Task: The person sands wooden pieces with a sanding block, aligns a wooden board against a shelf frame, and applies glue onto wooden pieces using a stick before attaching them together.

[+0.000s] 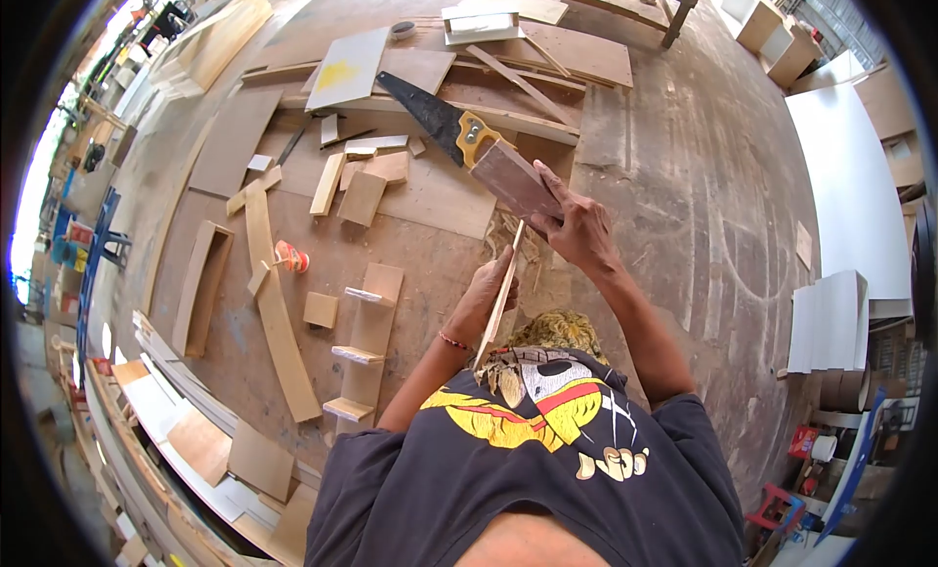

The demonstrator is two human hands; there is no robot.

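Observation:
My right hand (578, 225) is wrapped round the near end of a flat brown rectangular block (516, 181), with one finger stretched along its edge. My left hand (486, 294) grips a thin, pale wooden strip (499, 308) that slants from my shirt up toward the block. Just beyond the block lies a handsaw (435, 118) with a dark blade and a yellow handle, its blade pointing to the upper left. The block's far end overlaps the handle. Whether they touch is unclear.
Small wood offcuts (362, 198) lie left of the saw. Nearer are a long board (274, 303), an orange-red cup (292, 256) and a narrow wooden box (202, 289). White panels (845, 186) stand at the right, and a wooden table (635, 2) is at the top.

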